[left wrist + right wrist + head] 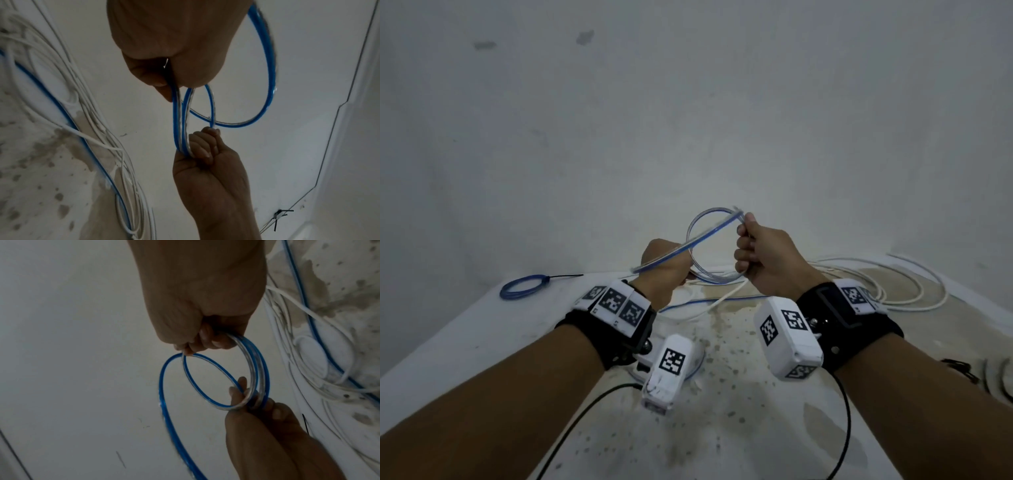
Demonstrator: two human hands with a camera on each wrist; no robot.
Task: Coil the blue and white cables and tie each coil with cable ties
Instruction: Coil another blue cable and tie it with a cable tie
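Both hands hold a few small loops of the blue cable [710,233] in the air above the table's far side. My left hand [666,269] grips the loops at their near left side, fingers curled round the blue cable [267,68]. My right hand [748,246] grips the opposite side in a fist, also seen from below as the right hand [202,152]. In the right wrist view the blue cable loops [256,368] stretch between the right hand [207,337] and the left hand's fingers [238,391]. The cable's loose tail [726,299] trails over the table.
A finished blue coil [522,286] with a black cable tie [566,275] lies at the table's far left. Loose white cable [887,284] sprawls at the far right, partly crossing the blue tail. Spare black cable ties [962,371] lie at the right edge. The stained white table [739,394] meets a wall behind.
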